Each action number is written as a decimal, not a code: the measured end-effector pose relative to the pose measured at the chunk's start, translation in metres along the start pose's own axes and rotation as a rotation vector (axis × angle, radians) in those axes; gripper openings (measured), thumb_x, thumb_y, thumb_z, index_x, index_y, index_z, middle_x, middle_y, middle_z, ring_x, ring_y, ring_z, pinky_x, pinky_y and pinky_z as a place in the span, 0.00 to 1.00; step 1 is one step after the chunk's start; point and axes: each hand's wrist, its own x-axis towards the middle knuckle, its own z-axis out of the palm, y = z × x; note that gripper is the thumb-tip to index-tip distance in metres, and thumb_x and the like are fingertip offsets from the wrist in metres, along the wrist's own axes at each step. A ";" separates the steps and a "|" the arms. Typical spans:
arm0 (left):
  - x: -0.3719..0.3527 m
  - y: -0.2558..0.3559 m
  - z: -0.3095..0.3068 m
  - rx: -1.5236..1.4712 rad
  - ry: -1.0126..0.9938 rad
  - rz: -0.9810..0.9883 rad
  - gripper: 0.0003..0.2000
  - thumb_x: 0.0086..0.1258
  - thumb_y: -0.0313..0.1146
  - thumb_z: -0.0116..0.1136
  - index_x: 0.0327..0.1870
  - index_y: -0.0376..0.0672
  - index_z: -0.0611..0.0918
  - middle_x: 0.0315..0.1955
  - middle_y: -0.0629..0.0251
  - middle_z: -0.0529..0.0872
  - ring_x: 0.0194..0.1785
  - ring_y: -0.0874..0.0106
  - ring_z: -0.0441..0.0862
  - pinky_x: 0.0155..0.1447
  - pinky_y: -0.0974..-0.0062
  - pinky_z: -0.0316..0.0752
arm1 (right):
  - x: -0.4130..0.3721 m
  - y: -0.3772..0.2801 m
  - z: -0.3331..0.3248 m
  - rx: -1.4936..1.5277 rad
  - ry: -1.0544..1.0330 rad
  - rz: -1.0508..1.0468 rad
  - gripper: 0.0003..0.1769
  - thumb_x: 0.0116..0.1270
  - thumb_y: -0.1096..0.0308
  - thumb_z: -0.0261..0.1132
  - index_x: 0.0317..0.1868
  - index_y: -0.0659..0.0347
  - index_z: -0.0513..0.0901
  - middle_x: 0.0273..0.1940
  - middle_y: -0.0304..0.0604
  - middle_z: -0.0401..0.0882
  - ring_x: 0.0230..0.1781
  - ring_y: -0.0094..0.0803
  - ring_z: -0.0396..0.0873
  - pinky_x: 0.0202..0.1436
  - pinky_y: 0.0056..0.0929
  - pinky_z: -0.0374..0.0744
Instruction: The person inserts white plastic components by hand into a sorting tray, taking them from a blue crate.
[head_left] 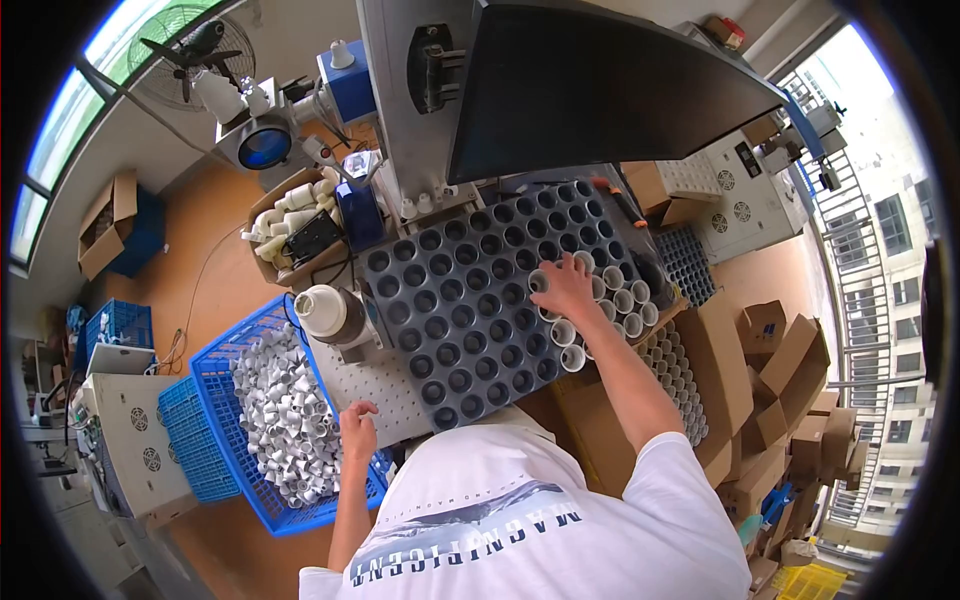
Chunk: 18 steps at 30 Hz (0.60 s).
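A dark grey tray (pixel 470 330) with rows of round pockets lies in front of me. Short white tube-shaped pieces (pixel 572 358) stand in the pockets at its right side. My right hand (pixel 565 288) reaches over the tray, its fingers closed on a white piece (pixel 538 281) at the left edge of that group. Beside the tray's lower left, my left hand (pixel 358 432) hovers near the blue crate (pixel 277 520); its fingers are loosely bent and apart, with nothing visible in them. Many loose white fittings (pixel 285 420) fill the crate.
A dark monitor (pixel 600 95) overhangs the far side of the tray. A cream-topped cylindrical device (pixel 328 313) stands between crate and tray on a perforated metal plate (pixel 370 390). At right, more white pieces (pixel 668 375) sit beside an open cardboard box (pixel 715 365).
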 end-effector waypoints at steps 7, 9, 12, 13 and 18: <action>-0.027 0.006 0.029 0.064 -0.129 -0.088 0.13 0.51 0.20 0.45 0.33 0.35 0.82 0.30 0.45 0.84 0.41 0.47 0.81 0.50 0.56 0.75 | 0.007 0.001 -0.007 -0.018 -0.017 -0.063 0.36 0.46 0.51 0.77 0.56 0.55 0.78 0.58 0.61 0.70 0.61 0.61 0.69 0.62 0.53 0.72; -0.033 0.019 0.025 0.086 -0.163 -0.040 0.08 0.58 0.24 0.49 0.31 0.31 0.81 0.37 0.41 0.82 0.48 0.43 0.79 0.52 0.54 0.75 | 0.010 0.004 0.002 -0.025 0.011 -0.109 0.34 0.46 0.54 0.75 0.55 0.59 0.79 0.56 0.61 0.71 0.61 0.59 0.69 0.63 0.51 0.71; -0.040 0.009 0.031 0.064 -0.130 -0.010 0.07 0.59 0.25 0.51 0.32 0.30 0.80 0.38 0.42 0.81 0.47 0.44 0.79 0.53 0.52 0.74 | 0.008 0.000 0.004 -0.025 0.024 -0.109 0.36 0.46 0.56 0.74 0.57 0.60 0.78 0.56 0.62 0.70 0.62 0.59 0.67 0.64 0.49 0.70; -0.040 0.005 0.033 0.045 -0.126 0.007 0.07 0.60 0.26 0.51 0.32 0.30 0.80 0.37 0.43 0.81 0.47 0.44 0.78 0.53 0.52 0.74 | 0.008 0.001 0.006 -0.033 0.054 -0.122 0.37 0.46 0.56 0.73 0.58 0.60 0.78 0.57 0.62 0.70 0.62 0.59 0.67 0.64 0.49 0.70; -0.043 -0.006 0.035 0.025 -0.113 -0.007 0.07 0.59 0.25 0.51 0.30 0.30 0.79 0.36 0.43 0.81 0.46 0.44 0.78 0.52 0.53 0.74 | 0.008 0.007 0.013 -0.074 0.130 -0.133 0.36 0.45 0.55 0.72 0.57 0.61 0.79 0.57 0.61 0.69 0.60 0.59 0.67 0.66 0.49 0.67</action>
